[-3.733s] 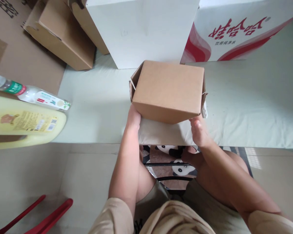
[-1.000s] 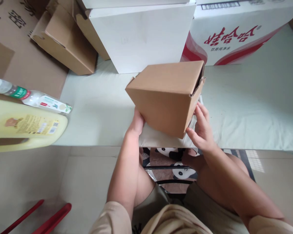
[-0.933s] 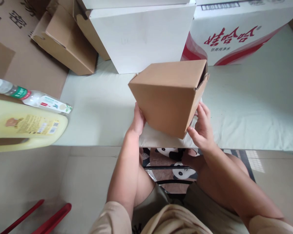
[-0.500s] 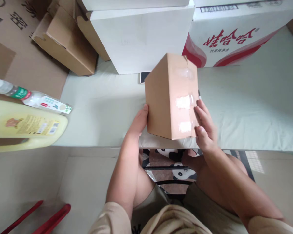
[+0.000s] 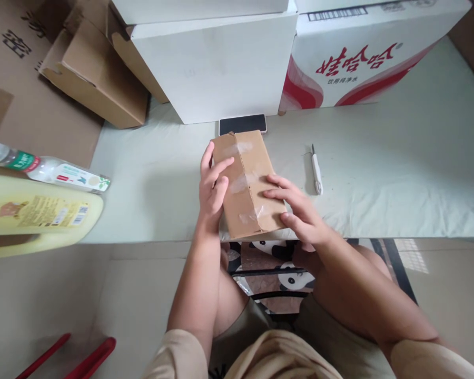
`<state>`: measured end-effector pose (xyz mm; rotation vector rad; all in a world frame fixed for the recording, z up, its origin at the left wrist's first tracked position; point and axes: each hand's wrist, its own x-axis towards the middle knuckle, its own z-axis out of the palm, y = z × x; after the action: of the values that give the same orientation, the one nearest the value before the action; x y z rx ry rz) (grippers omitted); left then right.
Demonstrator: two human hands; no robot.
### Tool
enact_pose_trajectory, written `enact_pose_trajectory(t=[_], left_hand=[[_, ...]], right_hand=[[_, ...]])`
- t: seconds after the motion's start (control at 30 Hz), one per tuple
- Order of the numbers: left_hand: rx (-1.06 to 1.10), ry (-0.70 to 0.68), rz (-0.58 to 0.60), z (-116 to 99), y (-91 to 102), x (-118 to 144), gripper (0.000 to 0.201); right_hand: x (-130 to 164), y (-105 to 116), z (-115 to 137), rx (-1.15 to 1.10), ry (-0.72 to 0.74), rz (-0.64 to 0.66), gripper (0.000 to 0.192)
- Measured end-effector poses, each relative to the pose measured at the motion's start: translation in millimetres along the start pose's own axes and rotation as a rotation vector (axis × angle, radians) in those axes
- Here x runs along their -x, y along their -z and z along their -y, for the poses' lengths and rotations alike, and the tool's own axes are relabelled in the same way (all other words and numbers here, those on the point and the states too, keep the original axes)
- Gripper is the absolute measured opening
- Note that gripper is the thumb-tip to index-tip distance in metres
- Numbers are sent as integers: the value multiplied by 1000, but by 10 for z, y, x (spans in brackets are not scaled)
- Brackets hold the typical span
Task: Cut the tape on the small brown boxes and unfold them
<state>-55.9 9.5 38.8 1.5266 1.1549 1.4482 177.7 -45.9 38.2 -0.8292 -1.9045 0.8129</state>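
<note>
A small brown cardboard box point(image 5: 245, 197) is at the front edge of the cloth-covered surface, its seam facing up with several strips of clear tape across it. Around its left side is my left hand point(image 5: 213, 184), thumb and fingers on the edge and top face. My right hand point(image 5: 294, 205) grips the right side, fingers over the upper face. To the right lies a white utility knife point(image 5: 316, 171) with its dark blade pointing away from me. Just behind the box rests a phone point(image 5: 243, 124) with a dark screen.
White cartons point(image 5: 217, 68) and a red-and-white water carton point(image 5: 339, 68) stand at the back. Brown boxes point(image 5: 98, 73), a clear bottle point(image 5: 47, 166) and a yellow jug point(image 5: 43, 210) are at left. Red bars point(image 5: 90, 358) show near the floor.
The box has been lowered and turned so its taped face points up. Both hands have shifted with it, moving left. The knife and phone now show more fully.
</note>
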Motion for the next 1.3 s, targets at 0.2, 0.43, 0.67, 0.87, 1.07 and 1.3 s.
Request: enact_pose_trajectory(t=[0.2, 0.43, 0.67, 0.87, 1.07, 1.3], left_hand=[[-29, -61, -15, -19, -29, 46, 49], [-45, -207, 26, 247, 23, -10, 44], [-73, -207, 58, 217, 29, 6, 45], [-73, -241, 43, 254, 20, 16, 50], [-69, -301, 25, 297, -94, 41, 50], [-161, -340, -44, 219, -322, 116, 52]], right_hand=[[75, 164, -38, 153, -219, -198, 47], [112, 436, -271, 866, -959, -46, 62], [-9, 483, -243, 868, -1046, 74, 27], [-33, 429, -211, 308, -967, -266, 34], [-101, 478, 54, -455, -317, -527, 32], [-357, 216, 536, -273, -283, -608, 26]])
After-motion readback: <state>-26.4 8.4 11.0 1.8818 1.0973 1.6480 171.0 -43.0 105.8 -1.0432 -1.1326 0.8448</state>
